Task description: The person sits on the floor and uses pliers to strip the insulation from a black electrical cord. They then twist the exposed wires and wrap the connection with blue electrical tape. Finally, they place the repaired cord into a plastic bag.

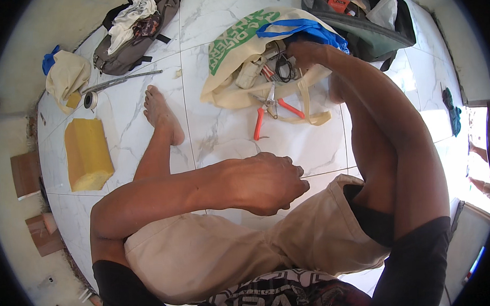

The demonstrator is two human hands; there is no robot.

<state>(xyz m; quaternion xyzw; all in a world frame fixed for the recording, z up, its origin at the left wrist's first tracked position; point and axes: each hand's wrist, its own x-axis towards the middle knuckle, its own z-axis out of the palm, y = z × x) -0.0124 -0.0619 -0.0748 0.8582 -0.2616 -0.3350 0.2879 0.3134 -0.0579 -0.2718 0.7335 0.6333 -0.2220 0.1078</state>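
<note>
My left hand [271,183] hovers in front of my lap with its fingers curled in; whatever it may hold is hidden beneath it. Further ahead, my right hand [306,55] reaches into the mouth of a cream cloth bag [212,87] with green print and blue handles [305,28]. Its fingers are hidden by the bag and shadow. Beside that hand lie a coil of black cable [284,69] and a pale, dusty tool [251,73] in the bag. Pliers with red handles [272,101] lie spread open at the bag's near edge.
A yellow sponge block [86,154] lies at left, near a small spool [90,100] and grey rods [124,80]. A grey backpack [136,40] stands far left, a crumpled cream cloth [66,76] beside it. At far right is an open dark bag [371,30].
</note>
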